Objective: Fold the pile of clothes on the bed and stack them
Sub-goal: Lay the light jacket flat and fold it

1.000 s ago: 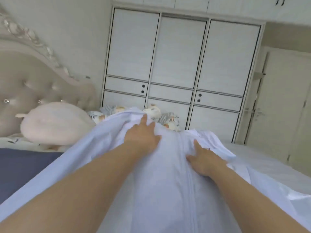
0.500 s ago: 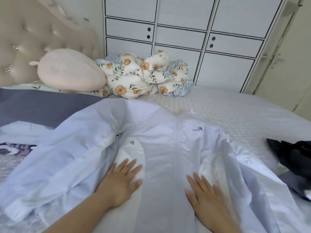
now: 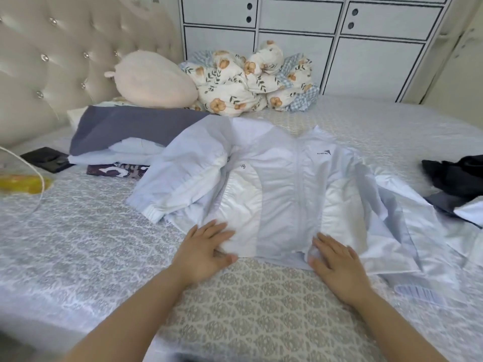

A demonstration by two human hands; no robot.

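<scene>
Item: pale blue and white jacket [image 3: 282,184], zipped, laid front-up across the middle of the bed [image 3: 261,309], hem nearest the person, collar toward the wardrobe [image 3: 379,48].

Hands: left hand [image 3: 206,246] rests flat on the hem's left corner, fingers straight and spread, thumb at the hem's edge, nothing grasped. Right hand [image 3: 337,259] lies flat on the hem's right corner, fingers likewise released and pressing the cloth.

Step in hand, as judged: smoothing and squaring the jacket before the first fold.

Sleeves: one bunched at the left side, cuff [image 3: 151,212] toward the person; the other trailing off to the right, crumpled.

Next move, as judged: each sleeve needs drawing in across the body, then the hem brought up to the collar — the thin, slippery-looking cloth will likely want a flat palm to hold each crease.

Also on the bed:
- folded stack [image 3: 125,142] to the left, a grey piece on top, pale and patterned pieces beneath — near the left sleeve, probably where this goes
- dark garment [image 3: 454,176] at the right edge, unfolded, just beside the right sleeve's end
- floral quilt [image 3: 248,82] bundled at the far side
- pink plush pillow [image 3: 151,79] against the headboard [image 3: 65,48]
- black flat object [image 3: 47,159], white cable [image 3: 31,165], yellow item [image 3: 23,184] at far left

Obstructions: none on the jacket itself; the dark garment crowds the right sleeve.
</scene>
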